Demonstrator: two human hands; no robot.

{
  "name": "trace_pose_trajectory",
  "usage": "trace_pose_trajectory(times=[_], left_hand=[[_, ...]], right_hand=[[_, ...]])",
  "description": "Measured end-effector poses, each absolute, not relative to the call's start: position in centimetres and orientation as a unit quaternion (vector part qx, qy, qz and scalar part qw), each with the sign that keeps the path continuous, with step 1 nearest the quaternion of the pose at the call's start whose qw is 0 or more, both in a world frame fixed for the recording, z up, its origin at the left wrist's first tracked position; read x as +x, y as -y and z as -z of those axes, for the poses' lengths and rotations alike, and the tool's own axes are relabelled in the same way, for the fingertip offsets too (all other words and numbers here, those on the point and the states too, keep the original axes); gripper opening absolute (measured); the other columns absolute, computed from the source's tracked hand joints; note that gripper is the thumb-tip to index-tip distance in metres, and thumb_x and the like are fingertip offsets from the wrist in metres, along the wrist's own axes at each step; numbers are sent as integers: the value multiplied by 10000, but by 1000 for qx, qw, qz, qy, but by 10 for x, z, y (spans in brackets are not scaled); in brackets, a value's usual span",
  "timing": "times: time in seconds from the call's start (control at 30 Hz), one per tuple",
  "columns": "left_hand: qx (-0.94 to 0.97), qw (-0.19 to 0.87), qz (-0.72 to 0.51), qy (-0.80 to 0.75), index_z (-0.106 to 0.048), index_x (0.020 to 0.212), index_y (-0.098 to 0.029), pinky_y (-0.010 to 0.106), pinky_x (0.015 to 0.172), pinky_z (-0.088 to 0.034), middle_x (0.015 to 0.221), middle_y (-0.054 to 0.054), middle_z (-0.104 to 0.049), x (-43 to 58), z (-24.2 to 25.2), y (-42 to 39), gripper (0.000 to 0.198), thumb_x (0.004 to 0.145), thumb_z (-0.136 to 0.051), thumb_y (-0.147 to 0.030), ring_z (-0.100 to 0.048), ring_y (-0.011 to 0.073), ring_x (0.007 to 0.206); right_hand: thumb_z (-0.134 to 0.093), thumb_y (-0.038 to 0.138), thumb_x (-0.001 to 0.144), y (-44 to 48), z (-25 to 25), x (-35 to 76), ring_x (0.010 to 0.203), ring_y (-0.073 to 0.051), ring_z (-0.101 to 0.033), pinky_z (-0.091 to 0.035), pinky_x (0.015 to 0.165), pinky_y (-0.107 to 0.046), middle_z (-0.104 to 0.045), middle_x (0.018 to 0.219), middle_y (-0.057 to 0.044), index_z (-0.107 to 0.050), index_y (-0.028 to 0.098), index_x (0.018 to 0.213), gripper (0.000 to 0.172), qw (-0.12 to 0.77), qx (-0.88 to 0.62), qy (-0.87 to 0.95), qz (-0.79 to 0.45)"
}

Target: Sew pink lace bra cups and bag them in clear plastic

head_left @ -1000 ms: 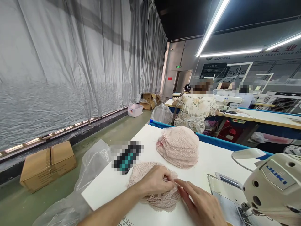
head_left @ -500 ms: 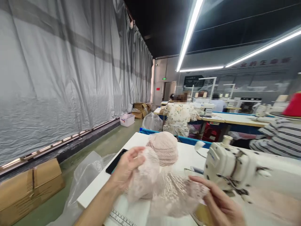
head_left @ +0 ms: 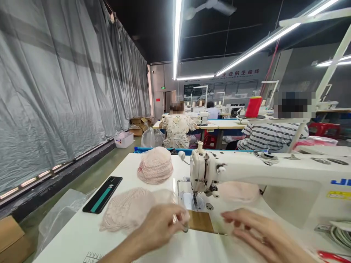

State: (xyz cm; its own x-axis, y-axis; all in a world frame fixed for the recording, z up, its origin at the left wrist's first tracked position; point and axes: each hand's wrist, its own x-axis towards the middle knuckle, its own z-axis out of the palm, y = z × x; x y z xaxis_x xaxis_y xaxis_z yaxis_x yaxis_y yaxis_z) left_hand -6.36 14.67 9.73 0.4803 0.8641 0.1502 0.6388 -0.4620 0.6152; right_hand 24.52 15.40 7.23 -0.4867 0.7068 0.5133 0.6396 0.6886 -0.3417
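Observation:
My left hand [head_left: 163, 224] is in front of the sewing machine, thumb and fingers pinched together. A sheer, pale pink lace piece [head_left: 166, 197], smeared by motion, shows at its fingers. Left of that hand a pile of pink lace pieces [head_left: 123, 210] lies on the white table [head_left: 71, 237]. Behind it stands a rounded stack of pink lace pieces [head_left: 155, 166]. My right hand [head_left: 257, 232] hovers open to the right of the needle area, fingers stretched and slightly blurred. The white sewing machine [head_left: 204, 171] has its needle above the metal plate [head_left: 189, 195].
A dark phone [head_left: 102, 194] with a teal stripe lies on the table's left side. More pink fabric [head_left: 238, 191] rests under the machine arm. A ruler strip [head_left: 93, 256] marks the front edge. Co-workers sit ahead, one in a striped shirt [head_left: 271, 136]. Cardboard boxes [head_left: 11, 235] stand on the floor.
My view has swung right, bringing the whole machine in. The lace spread between both hands is no longer stretched there; my right hand has let go, and a lace pile now lies at left.

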Motion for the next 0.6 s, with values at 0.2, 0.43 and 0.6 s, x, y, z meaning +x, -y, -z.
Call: trace_pose_trajectory(times=[0.2, 0.43, 0.6], left_hand=[[878, 175, -89, -436, -629, 945, -226, 204, 697, -397, 935, 6, -613, -38, -59, -151, 244, 832, -497, -53, -583, 153, 858], [927, 40, -101, -360, -634, 839, -181, 261, 723, -447, 947, 55, -633, -24, -43, -168, 173, 886, -473, -140, -586, 184, 841], [947, 97, -69, -300, -507, 1243, -235, 528, 1037, -316, 1375, 119, -450, -27, -41, -170, 382, 867, -544, -183, -387, 329, 1279]], right_hand=[[-469, 276, 918, -153, -21, 226, 870, -141, -655, -533, 740, -199, -691, 991, -18, -572, 256, 1175, 278, 271, -383, 881, -66], [-548, 370, 879, -168, -20, 224, 1117, -277, -572, -535, 871, -416, -541, 1285, 12, -524, 315, 1284, 410, 212, -295, 926, 101], [-477, 431, 906, -178, -20, 229, 1156, -317, -528, -531, 812, -488, -451, 1353, -13, -348, 305, 1408, 533, 180, -277, 935, 131]])
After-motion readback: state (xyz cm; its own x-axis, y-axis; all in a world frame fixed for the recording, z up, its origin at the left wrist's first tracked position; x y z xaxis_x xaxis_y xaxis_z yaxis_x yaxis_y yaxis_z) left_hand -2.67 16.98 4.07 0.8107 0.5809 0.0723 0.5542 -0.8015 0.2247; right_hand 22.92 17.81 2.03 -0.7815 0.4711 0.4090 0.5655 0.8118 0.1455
